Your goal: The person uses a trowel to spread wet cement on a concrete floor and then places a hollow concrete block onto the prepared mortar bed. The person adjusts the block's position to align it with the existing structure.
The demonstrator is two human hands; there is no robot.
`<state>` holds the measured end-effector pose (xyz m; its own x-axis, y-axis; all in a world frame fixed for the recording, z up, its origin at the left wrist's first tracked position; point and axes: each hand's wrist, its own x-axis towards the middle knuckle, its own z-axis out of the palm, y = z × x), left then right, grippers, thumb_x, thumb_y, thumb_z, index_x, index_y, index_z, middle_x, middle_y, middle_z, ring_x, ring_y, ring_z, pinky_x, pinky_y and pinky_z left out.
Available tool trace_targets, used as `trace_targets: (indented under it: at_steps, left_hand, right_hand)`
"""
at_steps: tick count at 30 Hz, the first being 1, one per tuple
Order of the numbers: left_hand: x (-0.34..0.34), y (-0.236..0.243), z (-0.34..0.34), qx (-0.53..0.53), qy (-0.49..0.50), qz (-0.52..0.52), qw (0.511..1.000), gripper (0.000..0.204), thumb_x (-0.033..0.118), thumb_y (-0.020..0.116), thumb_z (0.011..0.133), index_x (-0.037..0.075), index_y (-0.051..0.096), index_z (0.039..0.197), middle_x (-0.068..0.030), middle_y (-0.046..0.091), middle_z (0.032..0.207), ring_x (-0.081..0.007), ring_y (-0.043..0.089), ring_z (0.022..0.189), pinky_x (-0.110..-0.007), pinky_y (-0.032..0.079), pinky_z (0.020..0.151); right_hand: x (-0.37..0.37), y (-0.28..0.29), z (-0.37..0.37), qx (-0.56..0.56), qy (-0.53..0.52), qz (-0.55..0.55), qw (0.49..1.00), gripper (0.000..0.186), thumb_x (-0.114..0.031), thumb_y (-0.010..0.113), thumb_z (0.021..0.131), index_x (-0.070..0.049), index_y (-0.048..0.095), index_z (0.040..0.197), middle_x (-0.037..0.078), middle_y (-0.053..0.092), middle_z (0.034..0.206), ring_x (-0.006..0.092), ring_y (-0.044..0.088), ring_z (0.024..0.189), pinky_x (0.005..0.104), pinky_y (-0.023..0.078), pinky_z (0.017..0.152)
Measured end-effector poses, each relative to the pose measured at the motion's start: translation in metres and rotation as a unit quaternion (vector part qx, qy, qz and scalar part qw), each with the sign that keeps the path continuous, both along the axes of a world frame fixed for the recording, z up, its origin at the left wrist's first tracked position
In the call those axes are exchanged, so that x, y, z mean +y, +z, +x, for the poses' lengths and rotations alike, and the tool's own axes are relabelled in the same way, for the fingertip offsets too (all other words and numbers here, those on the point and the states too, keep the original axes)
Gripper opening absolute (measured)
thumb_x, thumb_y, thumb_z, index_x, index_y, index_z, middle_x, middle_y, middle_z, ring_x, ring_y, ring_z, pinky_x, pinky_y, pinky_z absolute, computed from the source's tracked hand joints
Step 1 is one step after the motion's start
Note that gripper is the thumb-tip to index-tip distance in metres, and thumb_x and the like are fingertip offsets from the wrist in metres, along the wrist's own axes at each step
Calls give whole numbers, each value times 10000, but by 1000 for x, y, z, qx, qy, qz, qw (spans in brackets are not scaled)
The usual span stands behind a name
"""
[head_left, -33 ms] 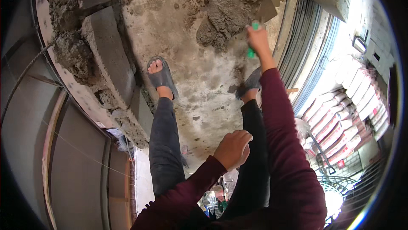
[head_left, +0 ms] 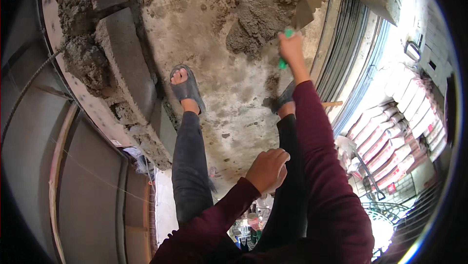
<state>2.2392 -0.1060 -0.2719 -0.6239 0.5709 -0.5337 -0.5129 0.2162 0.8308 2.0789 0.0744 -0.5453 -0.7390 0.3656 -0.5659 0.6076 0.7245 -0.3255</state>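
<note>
My right hand (head_left: pixel 292 52) is closed around the green handle of a trowel (head_left: pixel 304 14). Its grey blade, smeared with mortar, lies beside the right edge of a wet mortar heap (head_left: pixel 261 13) on the floor. Lower down, my left hand (head_left: pixel 267 170) hovers in front of my right leg, its fingers loosely curled; nothing shows in it. To the left, grey blocks (head_left: pixel 127 61) stand in a row, with lumps of mortar (head_left: pixel 87 61) along their outer side.
My sandalled feet stand apart on the stained concrete floor (head_left: pixel 229 93). Long stacked strips (head_left: pixel 343 44) run along the right side. Beyond them are piled bags (head_left: pixel 385 149) and a shovel-like tool handle (head_left: pixel 369 174). A rope (head_left: pixel 31 86) hangs at far left.
My right hand has shifted slightly left and toward me with the trowel handle. My left hand has stayed in place.
</note>
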Motion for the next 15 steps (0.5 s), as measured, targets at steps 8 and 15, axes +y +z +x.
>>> trace_targets:
  at_steps: [8, 15]
  left_hand:
    - [1, -14, 5, 19, -22, -56, 998, 247, 48, 578, 713, -1, 513, 947, -164, 545, 926, -347, 538, 882, -438, 435, 759]
    - [-1, -26, 7, 29, -118, -130, 984, 196, 87, 579, 729, 17, 529, 905, -131, 543, 853, -314, 556, 849, -432, 444, 721]
  right_hand:
    - [-44, 34, 75, -25, 54, 4, 998, 351, -251, 601, 791, 88, 551, 868, 325, 595, 841, 472, 584, 842, 492, 473, 739]
    - [-49, 65, 75, -74, 115, -38, 990, 310, -252, 587, 811, 49, 542, 868, 314, 595, 812, 482, 579, 792, 514, 464, 704]
